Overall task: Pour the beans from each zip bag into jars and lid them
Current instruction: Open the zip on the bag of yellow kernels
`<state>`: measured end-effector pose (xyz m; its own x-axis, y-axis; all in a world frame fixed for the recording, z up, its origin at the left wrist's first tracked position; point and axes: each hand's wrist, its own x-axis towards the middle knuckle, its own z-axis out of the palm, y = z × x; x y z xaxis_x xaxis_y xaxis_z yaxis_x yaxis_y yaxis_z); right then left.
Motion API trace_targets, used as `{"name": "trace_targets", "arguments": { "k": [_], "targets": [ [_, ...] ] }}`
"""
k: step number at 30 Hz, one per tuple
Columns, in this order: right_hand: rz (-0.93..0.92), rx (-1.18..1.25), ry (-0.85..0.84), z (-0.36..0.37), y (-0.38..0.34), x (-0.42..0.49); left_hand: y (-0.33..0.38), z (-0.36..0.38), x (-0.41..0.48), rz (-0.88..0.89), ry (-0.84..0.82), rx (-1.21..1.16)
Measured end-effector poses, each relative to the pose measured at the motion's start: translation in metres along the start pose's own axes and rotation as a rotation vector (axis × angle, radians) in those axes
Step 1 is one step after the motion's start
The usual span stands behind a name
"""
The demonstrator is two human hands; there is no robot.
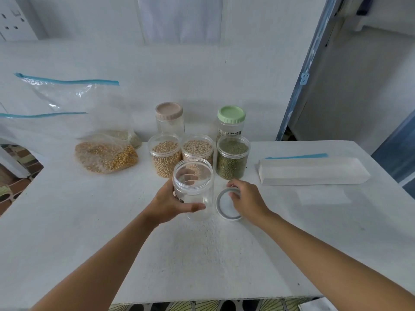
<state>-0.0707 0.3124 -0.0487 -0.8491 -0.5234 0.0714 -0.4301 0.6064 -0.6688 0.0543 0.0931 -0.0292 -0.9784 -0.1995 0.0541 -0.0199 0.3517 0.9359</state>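
Centre frame, the left hand curls fingers and thumb round an empty jar; beside it, the right hand has bent fingers apparently pinching a grey lid lying flat. Three filled jars stand just behind, a zip bag centre-left.

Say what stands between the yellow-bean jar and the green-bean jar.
In the head view, a third open jar of pale beans stands between them.

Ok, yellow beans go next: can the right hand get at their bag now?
Probably not easily: the right hand holds the lid, and the empty jar in the left hand stands between it and the bag.
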Motion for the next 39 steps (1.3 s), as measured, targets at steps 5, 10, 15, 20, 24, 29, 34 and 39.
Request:
{"name": "trace_targets", "arguments": {
  "k": [5,10,15,20,24,29,34,39],
  "targets": [
    [-0.126,-0.328,-0.074,0.009,0.010,0.000,0.008,0.013,-0.002,0.024,0.025,0.003],
    [-0.141,-0.198,0.021,0.003,0.007,-0.001,0.018,0.017,-0.007,0.014,0.015,-0.023],
    [-0.155,0.225,0.191,-0.026,-0.049,0.012,0.034,0.002,-0.011,-0.037,-0.088,-0.071],
    [-0.347,0.336,0.247,-0.051,-0.117,0.023,0.056,-0.054,-0.031,-0.013,-0.013,-0.080],
    [-0.463,0.336,0.112,-0.049,-0.173,0.029,0.073,-0.108,-0.052,0.098,0.305,-0.148],
    [-0.589,0.290,0.002,-0.013,-0.246,0.037,0.079,-0.180,-0.068,0.251,0.623,-0.069],
    [-0.702,0.124,0.061,0.036,-0.311,0.055,0.071,-0.250,-0.075,0.255,0.817,0.134],
    [-0.757,0.034,0.228,0.084,-0.361,0.077,0.050,-0.315,-0.077,0.298,0.854,0.464]
  ]
}}
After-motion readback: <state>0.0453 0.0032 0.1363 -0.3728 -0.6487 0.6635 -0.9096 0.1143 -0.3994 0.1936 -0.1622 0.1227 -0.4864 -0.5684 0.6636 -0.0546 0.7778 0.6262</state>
